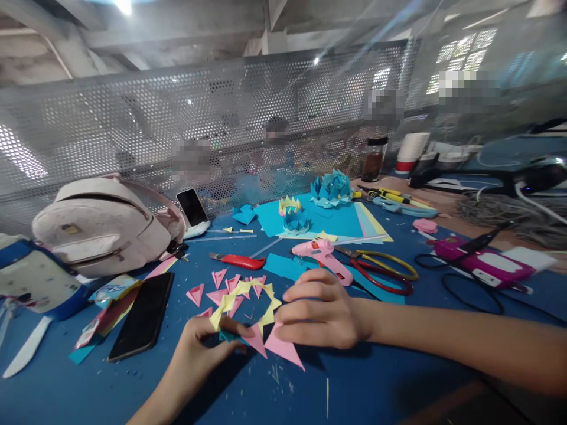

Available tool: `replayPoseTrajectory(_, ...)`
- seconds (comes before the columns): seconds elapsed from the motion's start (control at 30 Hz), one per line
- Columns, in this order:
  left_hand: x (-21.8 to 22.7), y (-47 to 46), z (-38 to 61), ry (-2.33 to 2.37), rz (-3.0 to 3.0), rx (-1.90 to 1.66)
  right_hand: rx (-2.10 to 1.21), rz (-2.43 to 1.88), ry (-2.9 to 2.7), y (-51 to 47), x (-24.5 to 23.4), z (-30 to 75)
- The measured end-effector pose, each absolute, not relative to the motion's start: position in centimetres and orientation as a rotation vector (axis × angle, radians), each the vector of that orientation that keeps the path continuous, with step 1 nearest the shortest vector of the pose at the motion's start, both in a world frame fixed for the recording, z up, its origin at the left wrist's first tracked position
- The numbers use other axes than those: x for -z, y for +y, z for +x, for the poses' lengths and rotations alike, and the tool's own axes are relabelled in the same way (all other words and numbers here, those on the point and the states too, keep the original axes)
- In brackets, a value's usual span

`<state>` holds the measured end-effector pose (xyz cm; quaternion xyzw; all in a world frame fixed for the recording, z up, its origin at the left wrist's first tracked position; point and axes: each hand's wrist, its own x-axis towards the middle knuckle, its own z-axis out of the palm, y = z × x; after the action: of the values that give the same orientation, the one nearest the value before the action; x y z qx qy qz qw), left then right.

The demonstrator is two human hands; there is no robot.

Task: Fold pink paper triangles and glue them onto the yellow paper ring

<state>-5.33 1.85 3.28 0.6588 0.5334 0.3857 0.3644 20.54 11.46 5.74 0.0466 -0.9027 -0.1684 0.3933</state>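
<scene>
My left hand (206, 345) pinches the near side of a ring of folded yellow paper points (243, 289). Two pink paper triangles hang at the ring's near edge, and a bit of teal paper shows under my left fingers. Fingers curled, my right hand (321, 310) grips the right-hand pink triangle (286, 348) beside the ring; its fingertips are partly hidden. Several small pink folded triangles (195, 294) lie on the blue table behind the ring. A pink glue gun (325, 254) rests just beyond my right hand.
Behind lie a red utility knife (241, 261), scissors (385, 265), blue paper sheets (323, 221) and a blue paper flower (331, 188). On the left are a black phone (144, 316) and a pale backpack (101, 224). A magenta power strip (482, 262) with cables sits right. A perforated metal screen (146, 118) borders the table.
</scene>
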Motion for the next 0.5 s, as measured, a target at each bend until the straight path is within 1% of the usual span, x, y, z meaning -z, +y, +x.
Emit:
replayPoseTrajectory(0.1,-3.1,2.1,-5.8,1.454,1.705,-1.075,0.447,0.081,-2.355,11.5,-5.6,21.6)
replayPoseTrajectory(0.2,-2.8,2.2,-6.0,1.559,1.659,-1.172,0.527,0.026,-2.456,11.5,-4.5,22.3)
replayPoseTrajectory(0.33,-2.7,2.2,-5.9,1.590,1.644,-1.178,0.564,-0.094,-2.558,11.1,-3.6,23.5)
replayPoseTrajectory(0.43,-2.9,2.1,-5.6,1.616,1.580,-1.266,0.406,-0.286,-2.595,10.8,-4.2,25.4)
replayPoseTrajectory(0.5,-3.2,1.9,-5.3,1.619,1.516,-1.298,0.217,-0.543,-2.603,10.9,-4.8,27.2)
